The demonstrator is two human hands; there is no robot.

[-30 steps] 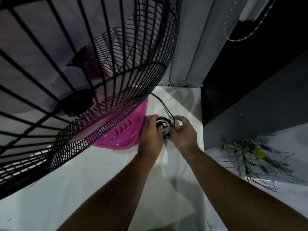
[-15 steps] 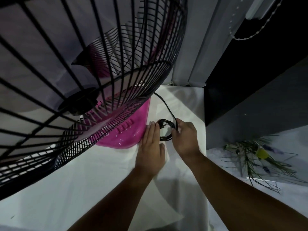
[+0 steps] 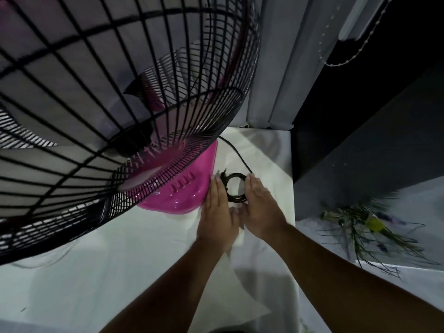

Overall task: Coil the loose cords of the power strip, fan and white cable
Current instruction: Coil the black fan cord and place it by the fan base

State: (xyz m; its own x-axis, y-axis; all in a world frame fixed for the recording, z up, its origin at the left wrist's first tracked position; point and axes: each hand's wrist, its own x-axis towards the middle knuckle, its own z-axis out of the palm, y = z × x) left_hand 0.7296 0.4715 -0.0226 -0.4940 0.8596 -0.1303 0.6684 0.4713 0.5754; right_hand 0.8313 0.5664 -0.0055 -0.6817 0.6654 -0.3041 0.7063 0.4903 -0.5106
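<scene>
Black cord coil (image 3: pixel 236 174) flat on cloth (image 3: pixel 144 272)

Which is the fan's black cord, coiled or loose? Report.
Coiled: the black cord forms a small ring between the left hand and right hand.

One fan (image 3: pixel 187 195) and one coiled black cord (image 3: pixel 237 174) sit by the far right corner of the table (image 3: pixel 120 272). Two hands, the left hand (image 3: pixel 217 212) and the right hand (image 3: pixel 260 207). One bunch of green stems (image 3: pixel 360 224)

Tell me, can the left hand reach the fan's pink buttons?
Probably yes: the left hand lies flat beside the pink base, with nothing between it and the buttons.
</scene>
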